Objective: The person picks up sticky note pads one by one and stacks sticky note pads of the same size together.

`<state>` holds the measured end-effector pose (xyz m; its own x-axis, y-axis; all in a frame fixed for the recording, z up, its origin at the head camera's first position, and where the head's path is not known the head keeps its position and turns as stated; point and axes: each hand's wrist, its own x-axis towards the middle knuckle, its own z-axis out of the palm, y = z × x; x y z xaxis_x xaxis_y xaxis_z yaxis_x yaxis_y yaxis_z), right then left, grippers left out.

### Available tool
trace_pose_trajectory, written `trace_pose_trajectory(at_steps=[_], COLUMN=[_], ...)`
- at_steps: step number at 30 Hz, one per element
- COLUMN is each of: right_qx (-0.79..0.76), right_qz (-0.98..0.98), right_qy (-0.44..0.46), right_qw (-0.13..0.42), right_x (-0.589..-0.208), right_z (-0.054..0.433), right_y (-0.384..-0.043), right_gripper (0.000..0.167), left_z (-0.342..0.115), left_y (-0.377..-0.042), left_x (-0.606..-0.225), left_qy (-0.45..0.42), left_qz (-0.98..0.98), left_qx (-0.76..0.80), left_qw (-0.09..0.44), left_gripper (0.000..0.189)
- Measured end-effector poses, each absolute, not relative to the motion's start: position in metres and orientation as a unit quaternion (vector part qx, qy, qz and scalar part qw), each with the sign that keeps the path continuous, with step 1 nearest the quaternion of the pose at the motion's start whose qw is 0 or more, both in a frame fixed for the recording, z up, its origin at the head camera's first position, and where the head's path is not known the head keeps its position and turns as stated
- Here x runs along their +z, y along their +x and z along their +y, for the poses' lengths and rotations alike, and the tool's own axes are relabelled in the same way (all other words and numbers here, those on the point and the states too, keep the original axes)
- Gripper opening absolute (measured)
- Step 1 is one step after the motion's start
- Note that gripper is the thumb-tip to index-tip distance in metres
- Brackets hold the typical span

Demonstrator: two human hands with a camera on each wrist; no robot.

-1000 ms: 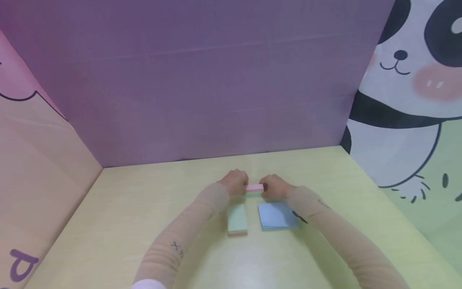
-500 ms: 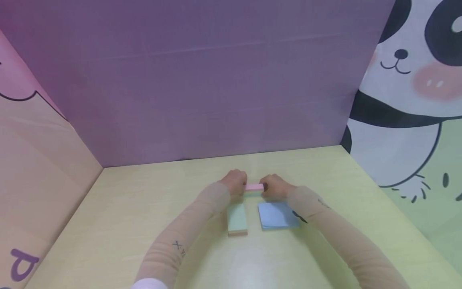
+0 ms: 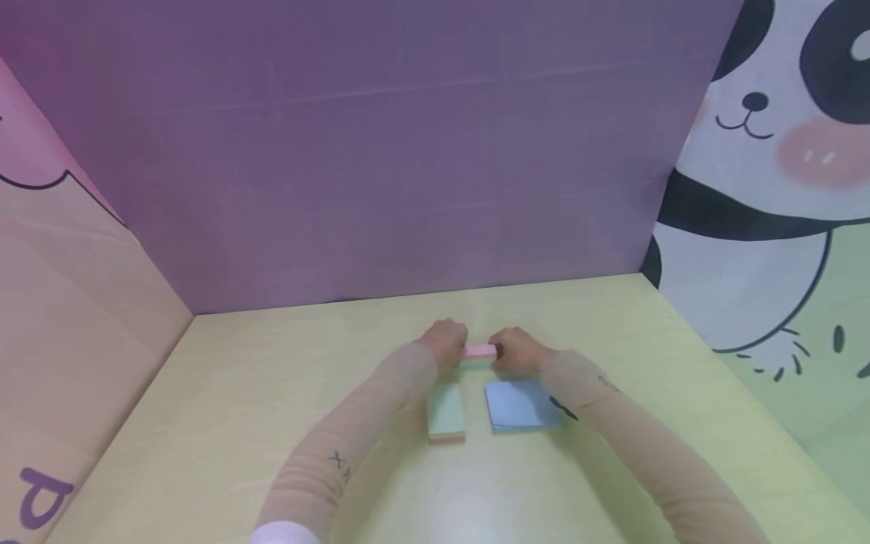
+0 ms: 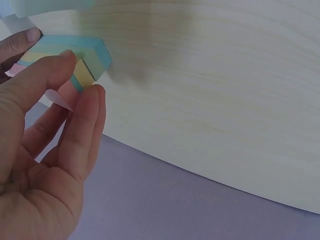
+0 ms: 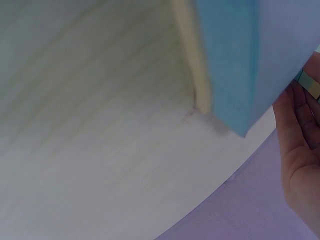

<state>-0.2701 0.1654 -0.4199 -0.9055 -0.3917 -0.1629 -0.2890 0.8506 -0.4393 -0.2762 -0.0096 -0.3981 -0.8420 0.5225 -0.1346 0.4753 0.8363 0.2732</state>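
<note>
A small pad of sticky notes (image 3: 479,352), pink on top with pale green below in the head view, is held between my two hands near the back of the table. My left hand (image 3: 445,344) pinches its left end; in the left wrist view the thumb and fingers (image 4: 86,107) close on the layered yellow, blue and green block (image 4: 97,54). A thin pale flap (image 4: 57,99) sticks out by the fingers. My right hand (image 3: 519,353) grips the other end, its fingertips partly hidden. Nearer lie a green-topped narrow note pad (image 3: 445,412) and a blue square note pad (image 3: 522,406).
The light wooden table (image 3: 272,393) meets a purple wall panel (image 3: 408,189) behind the hands. A panda-printed panel (image 3: 748,189) stands on the right and a pinkish panel (image 3: 81,287) on the left. A blue pad (image 5: 230,65) looms close in the right wrist view.
My left hand and forearm have shifted very slightly to the right. The right hand and the pads on the table look the same.
</note>
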Motion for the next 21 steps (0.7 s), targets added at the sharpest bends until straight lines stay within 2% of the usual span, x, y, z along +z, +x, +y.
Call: trace_pose_trajectory(at_steps=[10,15,18,21], right_qx=[-0.21,-0.212,-0.217,-0.207], right_qz=[0.952,0.952,0.951,0.952], right_qy=[-0.189,-0.174,-0.162,-0.182], right_qw=[0.118,0.134,0.15,0.132], right_x=[-0.421,-0.424,-0.426,-0.425], right_z=[0.165,0.166,0.169,0.179], right_y=[-0.269,-0.272,-0.273,-0.274], right_gripper=[0.016,0.015,0.018,0.029], left_z=[-0.01,-0.013,-0.022,-0.039], left_y=[-0.273,-0.273,-0.271,-0.268], left_x=[-0.4,-0.401,-0.399,-0.389], left_qy=[0.262,0.254,0.239,0.224], left_qz=[0.956,0.956,0.955,0.954], left_qx=[0.085,0.091,0.114,0.131], left_qw=[0.095,0.112,0.132,0.149], left_gripper=[0.006,0.006,0.013,0.028])
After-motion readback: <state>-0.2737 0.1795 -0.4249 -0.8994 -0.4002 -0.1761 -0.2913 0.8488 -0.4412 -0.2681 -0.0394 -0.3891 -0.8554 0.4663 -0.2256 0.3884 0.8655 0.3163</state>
